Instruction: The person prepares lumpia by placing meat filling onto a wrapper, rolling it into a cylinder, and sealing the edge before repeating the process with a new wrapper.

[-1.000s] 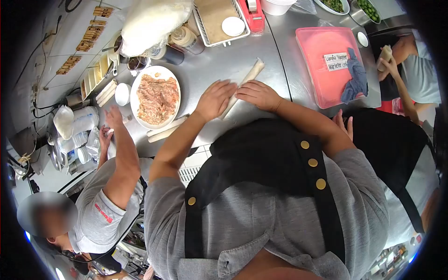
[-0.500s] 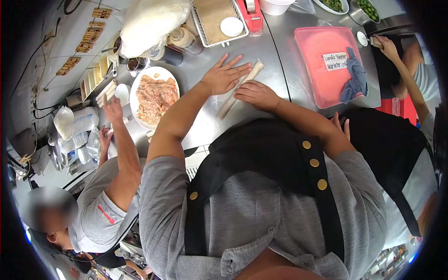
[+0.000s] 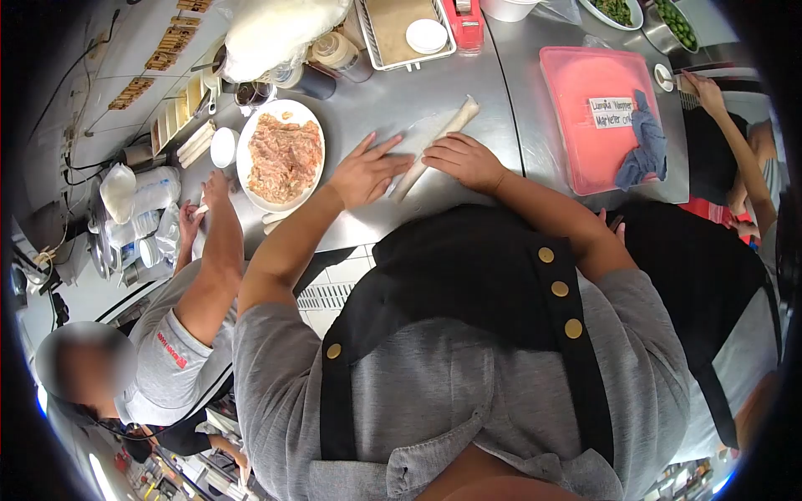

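Note:
A long, pale, uncooked lumpia roll (image 3: 458, 119) lies slantwise on the steel worktop. My right hand (image 3: 465, 162) rests over its middle, fingers together and bent around it. At the roll's lower left side is my left hand (image 3: 368, 174), its fingers spread, with the tips close to or touching the wrapper. Left of that hand, an oval white plate (image 3: 246, 185) bears a mound of minced meat filling (image 3: 284, 154). Part of the roll is hidden beneath my right fingers.
A pink-lidded container (image 3: 576, 154) with a blue cloth (image 3: 643, 150) stands right. Behind are a white basket (image 3: 373, 37), a red tape dispenser (image 3: 465, 29) and sauce bottles (image 3: 341, 54). A co-worker's hands (image 3: 215, 190) handle a roll at left, near finished rolls (image 3: 196, 144). Another person works right.
My left hand has come off the roll's upper part and moved down and left, fingers spread. My right hand stays on the roll. The left co-worker's raised hand has lowered from the finished rolls.

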### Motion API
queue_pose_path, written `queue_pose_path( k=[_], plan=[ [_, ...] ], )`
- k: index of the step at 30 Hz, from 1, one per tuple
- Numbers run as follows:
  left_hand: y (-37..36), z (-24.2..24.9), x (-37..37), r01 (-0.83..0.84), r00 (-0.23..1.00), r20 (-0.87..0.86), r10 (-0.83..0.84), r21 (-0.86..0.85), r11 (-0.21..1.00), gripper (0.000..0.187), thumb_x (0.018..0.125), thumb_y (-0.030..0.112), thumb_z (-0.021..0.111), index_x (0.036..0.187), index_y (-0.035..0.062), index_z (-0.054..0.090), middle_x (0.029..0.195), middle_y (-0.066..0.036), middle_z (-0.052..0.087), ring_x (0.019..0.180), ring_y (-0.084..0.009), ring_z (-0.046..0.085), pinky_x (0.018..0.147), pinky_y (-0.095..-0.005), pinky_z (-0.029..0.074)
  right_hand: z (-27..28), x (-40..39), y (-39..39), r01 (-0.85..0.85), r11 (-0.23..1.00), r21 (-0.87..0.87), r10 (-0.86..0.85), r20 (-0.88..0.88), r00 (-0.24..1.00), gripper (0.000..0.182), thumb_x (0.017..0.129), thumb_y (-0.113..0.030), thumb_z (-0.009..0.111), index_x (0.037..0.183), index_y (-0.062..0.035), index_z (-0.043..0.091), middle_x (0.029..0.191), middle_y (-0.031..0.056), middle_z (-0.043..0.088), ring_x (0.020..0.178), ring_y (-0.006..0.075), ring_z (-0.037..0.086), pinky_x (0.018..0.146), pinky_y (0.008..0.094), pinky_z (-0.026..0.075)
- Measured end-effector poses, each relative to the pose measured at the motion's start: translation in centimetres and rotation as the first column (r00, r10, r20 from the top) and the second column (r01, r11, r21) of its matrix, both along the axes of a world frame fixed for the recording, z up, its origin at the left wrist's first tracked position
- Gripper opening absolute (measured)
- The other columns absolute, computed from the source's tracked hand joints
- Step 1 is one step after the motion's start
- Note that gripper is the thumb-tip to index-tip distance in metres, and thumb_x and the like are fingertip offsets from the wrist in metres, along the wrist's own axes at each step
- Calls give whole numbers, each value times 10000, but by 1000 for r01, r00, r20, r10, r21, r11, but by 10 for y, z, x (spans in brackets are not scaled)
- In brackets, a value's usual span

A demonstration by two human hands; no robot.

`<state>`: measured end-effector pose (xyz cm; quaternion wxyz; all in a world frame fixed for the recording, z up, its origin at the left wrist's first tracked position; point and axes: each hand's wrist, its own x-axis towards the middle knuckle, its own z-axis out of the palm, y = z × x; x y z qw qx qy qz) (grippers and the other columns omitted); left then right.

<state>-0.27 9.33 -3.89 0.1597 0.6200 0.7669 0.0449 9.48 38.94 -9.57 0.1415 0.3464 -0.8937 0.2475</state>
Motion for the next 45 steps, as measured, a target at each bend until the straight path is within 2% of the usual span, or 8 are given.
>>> queue_pose_path(
  k=[10, 12, 21, 28, 35, 37, 42, 45],
  plan=[
    [72, -9, -36, -11, 993, -112, 21, 90, 996, 638, 976, 215, 554, 1598, 253, 419, 1686, 87, 341, 1610, -219, 158, 1297, -560, 114, -1, 3, -1, 5, 1000, 19, -5, 8, 1000, 381, 900, -163, 570, 1271, -151, 657, 1288, -6, 655, 1257, 186, 597, 1137, 398, 435],
    [42, 6, -27, 33, 999, -33, -36, -89, 995, 701, 950, 172, 569, 1621, 244, 376, 1690, 72, 335, 1610, -234, 163, 1308, -548, 78, -2, 3, -1, 9, 1000, 6, -9, -4, 1000, 382, 898, -161, 572, 1271, -148, 657, 1285, -3, 656, 1256, 188, 598, 1139, 398, 434],
    [-17, 34, 3, 84, 990, 133, -49, -278, 957, 592, 957, 194, 586, 1543, 239, 511, 1689, 90, 333, 1611, -194, 148, 1313, -524, 68, -1, 2, -1, 5, 1000, -23, -5, -11, 1000, 375, 916, -160, 539, 1269, -131, 661, 1303, 14, 657, 1268, 204, 594, 1147, 407, 427],
    [-3, -1, 0, -141, 980, -155, 127, -87, 986, 707, 1014, 255, 524, 1666, 271, 253, 1725, 85, 245, 1614, -229, 139, 1290, -583, 66, -5, 2, -1, 6, 999, -32, -7, -13, 1000, 373, 917, -158, 539, 1269, -134, 663, 1302, 15, 659, 1269, 206, 592, 1152, 413, 430],
    [24, -5, -10, 14, 996, -84, -29, -176, 984, 675, 1019, 258, 520, 1656, 257, 295, 1728, 57, 244, 1611, -269, 152, 1271, -624, 116, -5, 3, 0, 6, 1000, -13, -5, 11, 1000, 372, 917, -160, 548, 1272, -145, 655, 1314, 7, 650, 1281, 196, 582, 1153, 415, 428],
    [43, -11, -23, -149, 959, -236, 156, 47, 988, 623, 1028, 263, 512, 1631, 267, 352, 1730, 65, 236, 1612, -242, 149, 1265, -616, 150, -5, 3, 0, 6, 1000, -12, -6, 17, 1000, 362, 919, -162, 552, 1267, -151, 653, 1321, 4, 645, 1289, 192, 576, 1152, 413, 428],
    [87, -19, -38, -107, 951, -287, 115, 44, 993, 616, 1029, 284, 506, 1628, 256, 364, 1726, 61, 247, 1611, -229, 152, 1273, -596, 134, -10, 1, -3, -20, 1000, -13, 21, 38, 999, 367, 921, -148, 556, 1277, -151, 647, 1329, 12, 641, 1303, 205, 569, 1156, 438, 421],
    [101, -22, -41, 1, 992, -123, 6, 56, 998, 635, 1018, 237, 494, 1635, 224, 349, 1721, 60, 266, 1611, -233, 148, 1284, -580, 107, -32, 1, -3, -6, 1000, 21, 6, -9, 1000, 370, 900, -137, 587, 1263, -138, 657, 1325, 0, 634, 1313, 202, 549, 1155, 449, 417]
  ],
)
